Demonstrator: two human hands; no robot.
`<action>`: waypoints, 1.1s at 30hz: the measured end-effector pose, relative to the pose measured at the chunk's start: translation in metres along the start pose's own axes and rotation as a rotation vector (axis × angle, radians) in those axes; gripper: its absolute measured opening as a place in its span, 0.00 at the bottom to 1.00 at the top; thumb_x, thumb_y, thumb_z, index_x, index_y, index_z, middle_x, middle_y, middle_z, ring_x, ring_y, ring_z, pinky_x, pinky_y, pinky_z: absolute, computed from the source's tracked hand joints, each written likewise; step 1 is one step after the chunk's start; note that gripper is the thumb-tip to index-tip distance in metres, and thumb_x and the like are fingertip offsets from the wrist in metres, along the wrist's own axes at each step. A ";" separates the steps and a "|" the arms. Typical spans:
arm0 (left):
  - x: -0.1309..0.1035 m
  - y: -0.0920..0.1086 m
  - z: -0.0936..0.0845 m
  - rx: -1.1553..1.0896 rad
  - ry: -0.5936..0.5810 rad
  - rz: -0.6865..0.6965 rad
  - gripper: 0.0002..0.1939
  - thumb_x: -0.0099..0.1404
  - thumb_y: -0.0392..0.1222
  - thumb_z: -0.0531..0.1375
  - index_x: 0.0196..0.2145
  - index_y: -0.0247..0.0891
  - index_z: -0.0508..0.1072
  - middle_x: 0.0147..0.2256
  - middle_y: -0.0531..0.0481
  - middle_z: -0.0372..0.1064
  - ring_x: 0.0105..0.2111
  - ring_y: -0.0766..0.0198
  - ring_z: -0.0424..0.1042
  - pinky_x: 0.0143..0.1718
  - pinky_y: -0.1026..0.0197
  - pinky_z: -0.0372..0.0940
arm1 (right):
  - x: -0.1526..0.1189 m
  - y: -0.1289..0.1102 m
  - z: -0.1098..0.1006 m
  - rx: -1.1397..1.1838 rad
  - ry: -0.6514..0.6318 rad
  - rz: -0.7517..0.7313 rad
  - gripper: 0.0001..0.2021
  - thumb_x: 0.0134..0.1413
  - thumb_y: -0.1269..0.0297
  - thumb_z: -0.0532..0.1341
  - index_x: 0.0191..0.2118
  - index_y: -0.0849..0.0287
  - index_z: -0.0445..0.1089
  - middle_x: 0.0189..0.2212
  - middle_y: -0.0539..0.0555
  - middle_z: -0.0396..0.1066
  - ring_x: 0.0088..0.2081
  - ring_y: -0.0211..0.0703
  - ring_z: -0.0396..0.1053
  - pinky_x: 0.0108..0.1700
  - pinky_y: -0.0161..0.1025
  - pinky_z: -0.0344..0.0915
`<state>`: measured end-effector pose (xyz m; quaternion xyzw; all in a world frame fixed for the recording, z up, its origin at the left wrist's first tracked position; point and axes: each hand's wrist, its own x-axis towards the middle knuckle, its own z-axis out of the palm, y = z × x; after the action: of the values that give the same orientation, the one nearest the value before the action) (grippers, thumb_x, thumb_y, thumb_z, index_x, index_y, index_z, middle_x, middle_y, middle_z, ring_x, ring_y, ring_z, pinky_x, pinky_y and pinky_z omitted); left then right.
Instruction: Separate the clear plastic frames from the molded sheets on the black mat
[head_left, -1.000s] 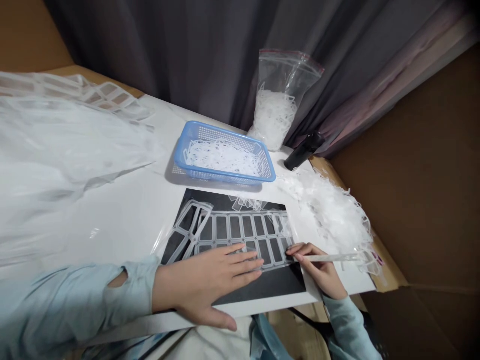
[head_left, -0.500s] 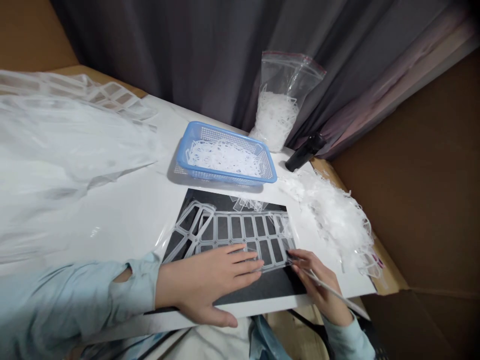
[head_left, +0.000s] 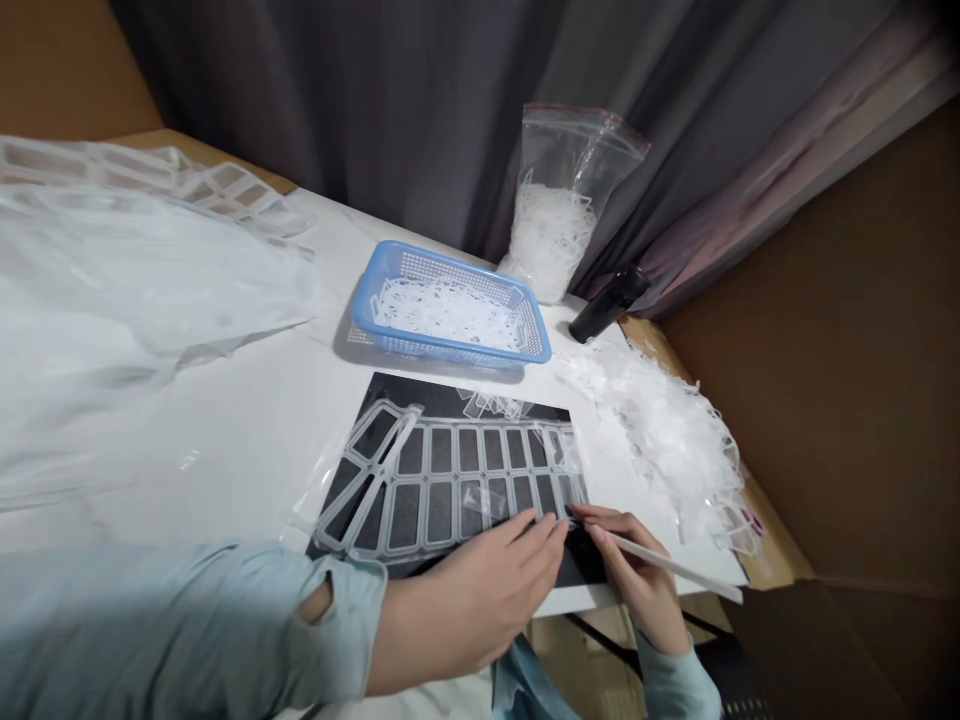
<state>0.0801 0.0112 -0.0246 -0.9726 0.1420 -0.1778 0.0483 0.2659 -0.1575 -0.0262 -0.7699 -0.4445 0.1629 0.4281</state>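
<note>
On a black mat [head_left: 592,572] lies a translucent sheet of rectangular frames [head_left: 442,478], its left end bent over on itself. My left hand [head_left: 495,590] rests at the sheet's lower right edge, fingers stretched out and slightly bent, thumb hidden beneath. My right hand [head_left: 637,570] grips a slim white pen-like tool [head_left: 686,576], whose tip is too small to make out, near the sheet's lower right corner. The fingertips of both hands almost meet there. A small clear scrap [head_left: 484,502] sits on the sheet, and several loose clear frames [head_left: 491,404] lie along the mat's top edge.
Behind the mat stands a blue basket [head_left: 454,345] of small white frames. A zip bag [head_left: 551,235] of similar pieces and a black cylinder [head_left: 609,303] are farther back. Clear scraps [head_left: 679,440] are heaped at right; plastic-wrapped sheets [head_left: 135,270] cover the left.
My left hand has slid right and toward me, from lying flat on the sheet to its lower right edge beside my right hand. The small clear scrap is now uncovered.
</note>
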 end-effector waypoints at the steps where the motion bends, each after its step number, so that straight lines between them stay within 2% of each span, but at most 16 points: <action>1: 0.003 0.005 0.006 0.009 -0.002 -0.018 0.34 0.64 0.54 0.57 0.61 0.28 0.65 0.63 0.37 0.57 0.63 0.47 0.55 0.63 0.48 0.50 | 0.001 0.000 0.000 0.019 -0.005 0.003 0.07 0.63 0.61 0.60 0.39 0.56 0.74 0.46 0.58 0.77 0.50 0.50 0.75 0.53 0.46 0.72; 4: 0.008 0.015 0.018 0.006 -0.013 -0.024 0.36 0.63 0.53 0.57 0.61 0.25 0.64 0.62 0.34 0.59 0.59 0.45 0.60 0.56 0.49 0.56 | 0.003 0.001 -0.002 0.068 -0.016 0.019 0.07 0.64 0.61 0.60 0.40 0.55 0.74 0.47 0.58 0.77 0.50 0.50 0.74 0.54 0.47 0.72; 8: 0.007 0.014 0.013 0.029 -0.029 0.006 0.32 0.66 0.51 0.55 0.61 0.25 0.64 0.59 0.34 0.62 0.53 0.49 0.63 0.48 0.52 0.60 | 0.007 0.000 -0.005 0.082 -0.047 -0.005 0.06 0.63 0.62 0.60 0.39 0.55 0.74 0.47 0.58 0.77 0.50 0.50 0.74 0.53 0.47 0.72; 15: 0.006 0.008 0.008 -0.034 -0.076 -0.035 0.32 0.68 0.53 0.53 0.63 0.30 0.60 0.64 0.41 0.56 0.54 0.52 0.59 0.49 0.52 0.58 | 0.015 0.001 -0.007 0.051 -0.163 -0.030 0.05 0.63 0.63 0.61 0.36 0.56 0.74 0.43 0.57 0.78 0.46 0.47 0.76 0.47 0.41 0.72; 25: 0.007 0.000 0.005 -0.152 -0.053 -0.052 0.31 0.65 0.53 0.54 0.59 0.30 0.64 0.61 0.41 0.60 0.51 0.51 0.59 0.46 0.52 0.54 | 0.015 0.003 -0.006 0.016 -0.162 -0.046 0.06 0.63 0.64 0.61 0.38 0.57 0.75 0.42 0.58 0.78 0.46 0.49 0.76 0.48 0.42 0.73; 28: 0.007 0.000 0.005 -0.166 -0.058 -0.055 0.31 0.65 0.53 0.55 0.59 0.30 0.65 0.61 0.41 0.60 0.50 0.52 0.59 0.47 0.52 0.54 | 0.014 0.001 -0.006 -0.045 -0.165 -0.126 0.05 0.63 0.67 0.60 0.39 0.56 0.74 0.44 0.58 0.78 0.46 0.48 0.76 0.47 0.43 0.74; 33: 0.008 -0.001 0.002 -0.166 -0.067 -0.066 0.31 0.64 0.53 0.55 0.58 0.29 0.65 0.60 0.40 0.61 0.49 0.52 0.59 0.47 0.53 0.54 | 0.009 -0.010 0.001 -0.247 -0.170 -0.375 0.09 0.62 0.73 0.60 0.44 0.55 0.73 0.48 0.60 0.76 0.49 0.50 0.73 0.49 0.47 0.74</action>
<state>0.0884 0.0097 -0.0233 -0.9828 0.1222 -0.1342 -0.0335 0.2649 -0.1471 -0.0169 -0.7039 -0.6307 0.0893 0.3143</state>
